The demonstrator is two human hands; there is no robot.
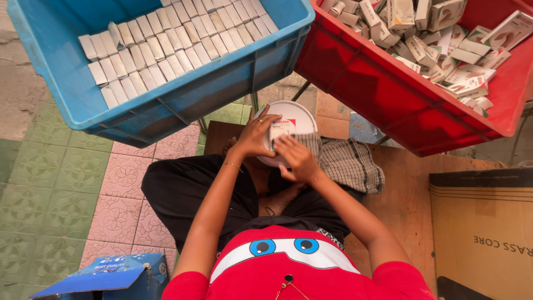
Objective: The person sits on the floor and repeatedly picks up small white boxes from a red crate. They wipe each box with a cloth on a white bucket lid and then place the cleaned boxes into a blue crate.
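1. While both hands met over our lap, we held a small white carton (pixel 282 129) with a red patch on its face; it was partly hidden by fingers, so its full shape was hard to tell.
2. Our left hand (pixel 256 135) curled around the carton's left side, fingers partly closed on it, a thin gold bracelet (pixel 232 165) at the wrist.
3. Our right hand (pixel 298 158) pressed on the carton's lower right edge, fingers bent, gripping or folding it; we could not tell which.
4. The carton sat just above a round white lid or bucket top (pixel 297 114), over our crossed legs in black trousers (pixel 183 194).
5. A checked cloth (pixel 350 164) lay just right of the hands on a wooden board (pixel 405 205).
6. A blue crate (pixel 183 94) stood ahead to the left, filled with neat rows of upright white cartons (pixel 166 44).
7. A red crate (pixel 388 94) stood ahead to the right, holding a loose heap of flat and folded cartons (pixel 444 39).
8. A brown cardboard box (pixel 483 233) sat at the right edge, and a blue box (pixel 105 275) sat lower left on the tiled floor (pixel 55 189).
9. Nothing stood between hands and carton; only our own fingers covered it.
10. The carton's long axis seemed to run roughly away from us, printed face up, though we could not be sure.
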